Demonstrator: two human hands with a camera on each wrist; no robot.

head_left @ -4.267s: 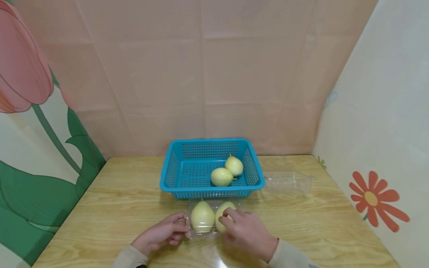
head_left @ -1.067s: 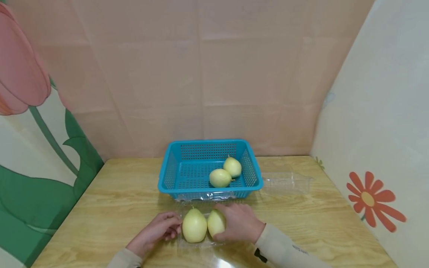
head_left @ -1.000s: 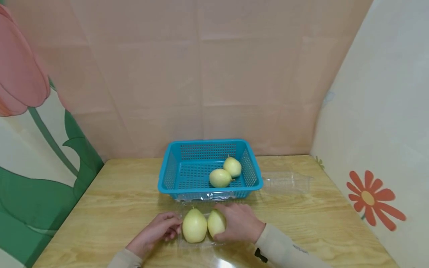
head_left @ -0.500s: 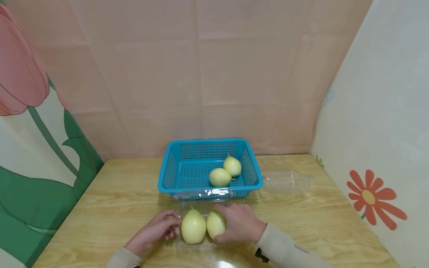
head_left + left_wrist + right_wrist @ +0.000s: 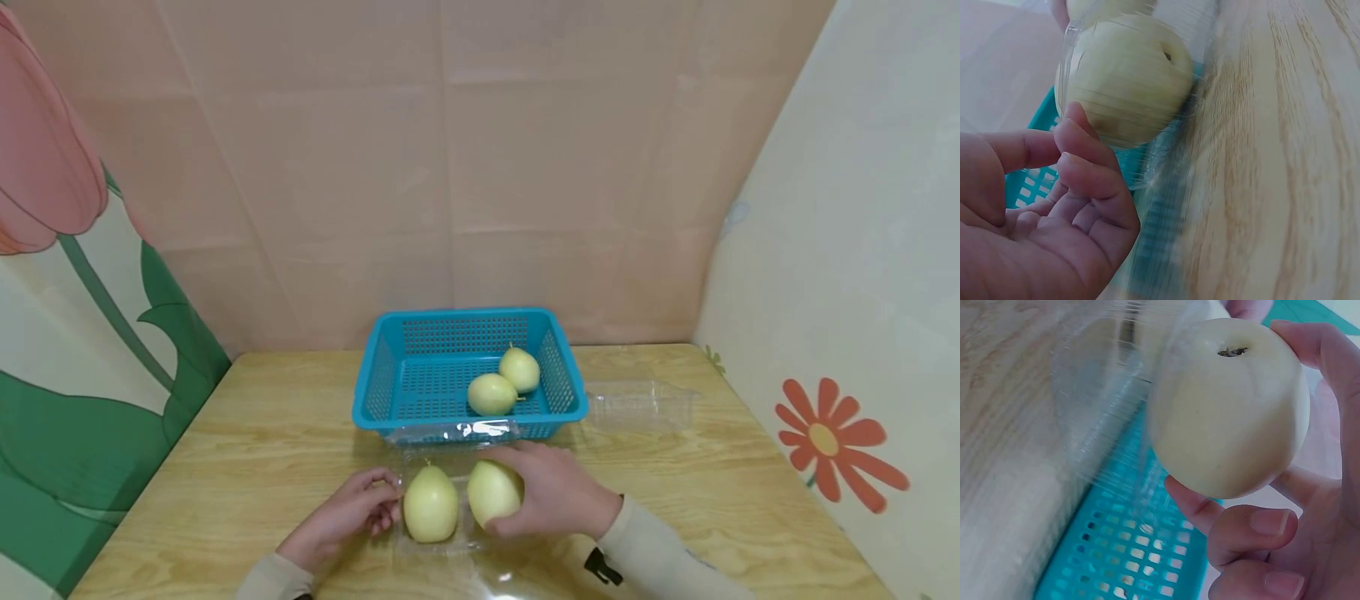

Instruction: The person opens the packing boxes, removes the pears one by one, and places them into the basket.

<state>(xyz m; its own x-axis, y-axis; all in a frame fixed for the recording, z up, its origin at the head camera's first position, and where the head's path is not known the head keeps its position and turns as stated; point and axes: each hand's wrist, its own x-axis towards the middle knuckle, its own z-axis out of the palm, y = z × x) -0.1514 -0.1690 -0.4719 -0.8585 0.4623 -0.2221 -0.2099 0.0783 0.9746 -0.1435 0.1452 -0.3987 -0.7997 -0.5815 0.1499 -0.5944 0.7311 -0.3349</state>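
Note:
In the head view, my right hand [image 5: 564, 493] grips a pale green pear [image 5: 492, 493] between thumb and fingers, over the right half of a clear plastic clamshell box [image 5: 442, 547]. The right wrist view shows that pear [image 5: 1229, 412] bottom end toward the camera, beside the clear plastic wall. Another pear [image 5: 431, 505] sits in the box's left half, stem pointing away. At the box's left side my left hand [image 5: 352, 510] pinches the edge with thumb and fingertips. The lid [image 5: 457, 432] is folded back against the basket's front.
Behind the box stands a blue perforated basket [image 5: 465, 313] holding two pears, a front one [image 5: 492, 395] and a rear one [image 5: 519, 370]. To its right on the wooden table [image 5: 285, 433] lies another clear plastic container [image 5: 645, 407]. Patterned cloth walls enclose the sides and back.
The lid, over the pears at first, has swung back toward the basket. My right hand took hold of the right pear and has shifted it rightward, widening the gap. My left hand stays at the edge.

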